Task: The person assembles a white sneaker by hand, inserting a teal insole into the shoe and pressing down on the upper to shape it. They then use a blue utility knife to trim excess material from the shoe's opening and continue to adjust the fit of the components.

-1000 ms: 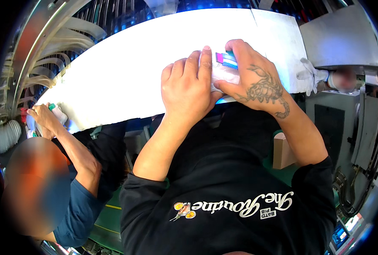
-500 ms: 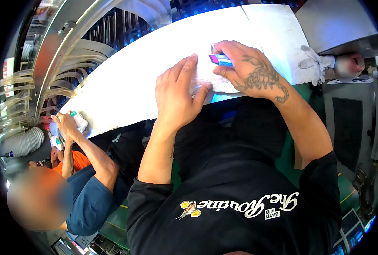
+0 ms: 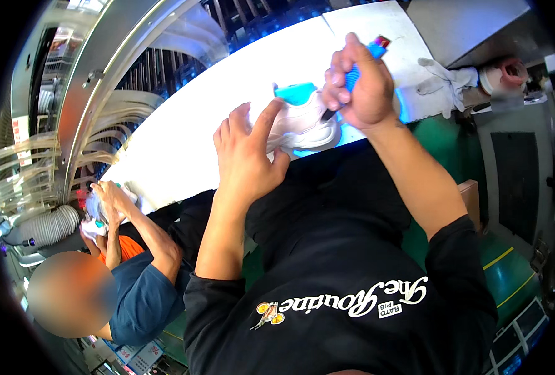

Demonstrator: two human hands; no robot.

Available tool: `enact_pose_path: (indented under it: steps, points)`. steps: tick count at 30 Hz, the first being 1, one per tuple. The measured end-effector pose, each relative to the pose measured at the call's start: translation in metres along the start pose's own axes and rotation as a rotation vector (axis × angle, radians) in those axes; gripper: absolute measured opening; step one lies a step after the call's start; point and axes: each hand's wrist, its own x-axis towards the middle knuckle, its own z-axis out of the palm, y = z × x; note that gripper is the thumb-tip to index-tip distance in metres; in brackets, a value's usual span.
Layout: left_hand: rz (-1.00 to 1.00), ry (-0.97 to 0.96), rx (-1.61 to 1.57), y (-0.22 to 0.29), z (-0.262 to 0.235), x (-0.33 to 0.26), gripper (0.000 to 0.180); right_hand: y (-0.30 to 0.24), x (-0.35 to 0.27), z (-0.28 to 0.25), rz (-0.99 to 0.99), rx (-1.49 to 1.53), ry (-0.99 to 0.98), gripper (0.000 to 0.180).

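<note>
A long white table [image 3: 227, 106] runs across the upper part of the view, brightly lit, with a curved metal frame and rows of pale tubes behind its far left edge. At its near edge, just in front of the person's dark shirt, lies a white shoe [image 3: 305, 128] with a turquoise patch on top.

The left hand [image 3: 246, 159] rests against the near left side of the shoe, its fingers [image 3: 266, 122] spread wide and flat over the white upper, steadying rather than gripping it. The right hand [image 3: 358, 84] hovers right above the shoe's right end, its fingers curled tight around a blue tool [image 3: 366, 59] with a red tip at its upper end; a dark point at the tool's lower end reaches down to the shoe's upper.

Right of the shoe, well apart from it, a white work glove [image 3: 443, 81] lies on the table, and beyond that a pinkish roll [image 3: 508, 72]. At the table's far left end a co-worker in a blue sleeve [image 3: 143, 294] has both hands [image 3: 105, 203] on another small white and turquoise item [image 3: 96, 224]; too small to tell more. Nothing lies between the person's hands and the shoe.
</note>
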Motion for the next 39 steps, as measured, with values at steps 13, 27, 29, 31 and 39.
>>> enact_pose_path:
  steps: [13,27,29,31,39]
  points:
    - [0.005,0.284,0.243,0.015,0.048,0.007,0.101,-0.015,0.034,0.012,0.248,-0.297,-0.370,0.048]
    - [0.064,0.319,0.283,0.015,0.049,0.011,0.099,0.000,-0.009,0.002,0.236,0.381,0.229,0.038]
    - [0.049,0.325,0.269,0.019,0.048,0.009,0.096,0.001,-0.016,0.001,0.219,0.447,0.183,0.038]
    - [0.055,0.292,0.228,0.017,0.049,0.005,0.090,0.005,-0.018,-0.008,0.216,0.566,0.011,0.038]
    - [0.046,0.390,0.201,0.020,0.057,0.000,0.083,0.007,-0.024,0.006,0.199,0.477,0.339,0.037]
